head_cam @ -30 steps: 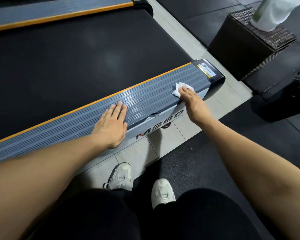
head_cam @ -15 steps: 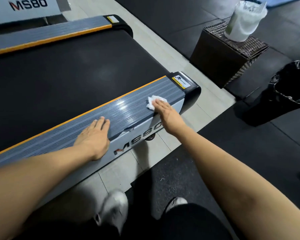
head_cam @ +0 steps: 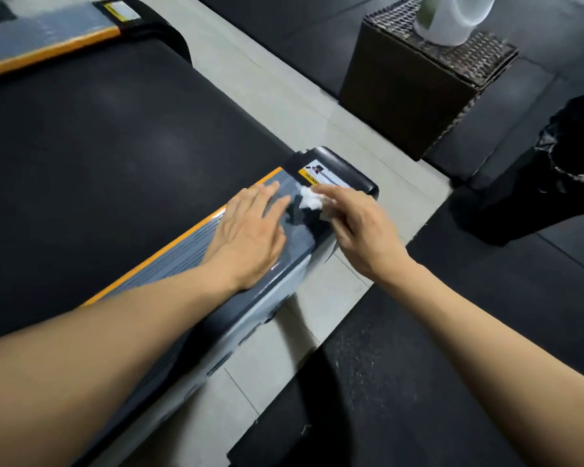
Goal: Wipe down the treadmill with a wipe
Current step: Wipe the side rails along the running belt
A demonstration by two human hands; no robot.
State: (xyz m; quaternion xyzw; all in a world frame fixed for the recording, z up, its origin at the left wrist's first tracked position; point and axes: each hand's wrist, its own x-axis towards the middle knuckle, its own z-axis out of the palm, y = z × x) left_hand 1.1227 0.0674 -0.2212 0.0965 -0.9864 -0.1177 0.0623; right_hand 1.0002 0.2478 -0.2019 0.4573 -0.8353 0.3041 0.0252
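Grip: right hand point(head_cam: 358, 227) pinches a crumpled white wipe point(head_cam: 310, 198) under its fingertips, closed on it; left hand point(head_cam: 250, 237) lies flat and open, palm down, holding nothing.
Landmark: treadmill side rail point(head_cam: 189, 251), the grey ribbed strip with an orange edge running along the near side of the black belt point(head_cam: 98, 163).
Belt: just beyond the rail, on the far side of the orange edge, bare and dark.
Wicker box: well past the rail's end, across the pale tiled floor point(head_cam: 284, 106), with a white container point(head_cam: 449, 18) on top.
Black bag: right of the rail's end, well apart, on the dark mat.
Left hand place: resting on the rail, just short of its end, likely bracing the person's weight.
Right hand place: over the rail's very end, beside the black end cap point(head_cam: 348, 170) and its yellow warning label point(head_cam: 314, 176).
Wipe place: on the rail's end, touching or nearly touching the surface; motion blur makes the contact hard to confirm.
Step in hand: by my reading, finishing the rail's far end and moving onto the end cap.
Doing it well: keep the fingers spread over the wipe so more of it presses flat, follow the ribs lengthwise so grooves get cleaned, then wrap over the rounded cap and its outer side.
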